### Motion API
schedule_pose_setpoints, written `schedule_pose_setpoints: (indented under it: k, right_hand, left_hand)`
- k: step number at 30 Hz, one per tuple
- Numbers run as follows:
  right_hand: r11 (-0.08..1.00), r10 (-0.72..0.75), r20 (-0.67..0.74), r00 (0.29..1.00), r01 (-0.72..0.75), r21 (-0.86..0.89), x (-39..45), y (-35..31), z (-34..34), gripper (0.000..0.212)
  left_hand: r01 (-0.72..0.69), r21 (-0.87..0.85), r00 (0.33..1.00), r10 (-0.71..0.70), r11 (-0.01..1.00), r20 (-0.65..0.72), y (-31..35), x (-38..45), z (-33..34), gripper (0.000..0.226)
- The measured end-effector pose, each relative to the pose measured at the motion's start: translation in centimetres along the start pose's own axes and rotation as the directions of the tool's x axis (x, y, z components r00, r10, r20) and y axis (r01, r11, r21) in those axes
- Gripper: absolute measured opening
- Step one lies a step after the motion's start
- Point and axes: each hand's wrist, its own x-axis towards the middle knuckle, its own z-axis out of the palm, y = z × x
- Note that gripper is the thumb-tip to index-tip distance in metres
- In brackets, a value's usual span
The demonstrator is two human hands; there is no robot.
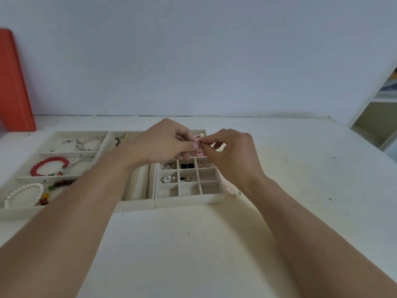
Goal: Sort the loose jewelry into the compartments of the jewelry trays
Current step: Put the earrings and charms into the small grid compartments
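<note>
Both hands meet above the far end of the small grid tray (pixel 211 198), and a tiny piece of jewelry (pixel 198 142) sits right where their fingertips come together. The left hand (pixel 163 140) has its fingers curled, thumb and forefinger pinching the piece from the left. The right hand (pixel 232 151) pinches it from the right with thumb and forefinger, the other fingers loosely bent. The piece is too small to say what kind it is; only a dark, reddish speck shows between the fingertips. It hangs in the air over the tray's back compartments, not touching the tray.

Below the hands, the grid tray holds rings (pixel 169 166) in one compartment, a black pair of studs (pixel 186 166) in the next, white flower earrings (pixel 167 179) in the row nearer the person, and a ring (pixel 187 178) beside them. The nearest row of compartments is bare.

To the left, a wider tray (pixel 21 212) holds a red bead bracelet (pixel 48 165) and a white pearl bracelet (pixel 22 193), each in its own long section. All trays rest on a white table (pixel 193 244).
</note>
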Motion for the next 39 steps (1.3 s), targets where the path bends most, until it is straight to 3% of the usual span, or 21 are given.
schedule_pose_setpoints:
  k: [4, 7, 12, 21, 28, 39]
  right_hand:
    - [0.992, 0.093, 0.048, 0.995, -0.096, 0.084, 0.4, 0.2, -0.2, 0.011]
    - [0.931, 0.223, 0.225, 0.949, -0.275, 0.239, 1.0, 0.5, -1.2, 0.014]
    - [0.841, 0.242, 0.412, 0.879, -0.402, 0.363, 1.2, 0.7, -2.1, 0.02]
    - [0.711, 0.317, 0.402, 0.859, -0.496, 0.499, 1.1, 0.7, -1.8, 0.017]
    - [0.736, 0.326, 0.384, 0.864, -0.487, 0.47, 1.0, 0.7, -1.7, 0.021]
    - [0.634, 0.307, 0.532, 0.789, -0.586, 0.504, 1.0, 0.9, -1.4, 0.01]
  left_hand:
    - [-0.041, 0.06, 0.997, 0.045, 0.997, -0.059, 0.1, 0.1, 0.0, 0.005]
    - [-0.101, 0.152, 0.991, 0.113, 0.983, -0.068, 0.1, 0.0, -0.4, 0.009]
    - [-0.181, 0.25, 0.981, 0.194, 0.951, -0.027, 0.2, -0.2, -0.8, 0.013]
    - [-0.199, 0.292, 0.977, 0.212, 0.936, -0.015, 0.3, -0.1, -0.8, 0.009]
    - [-0.186, 0.292, 0.98, 0.198, 0.938, -0.013, 0.1, 0.0, -0.8, 0.008]
    - [-0.186, 0.277, 0.981, 0.193, 0.943, 0.004, 0.0, -0.1, -0.9, 0.005]
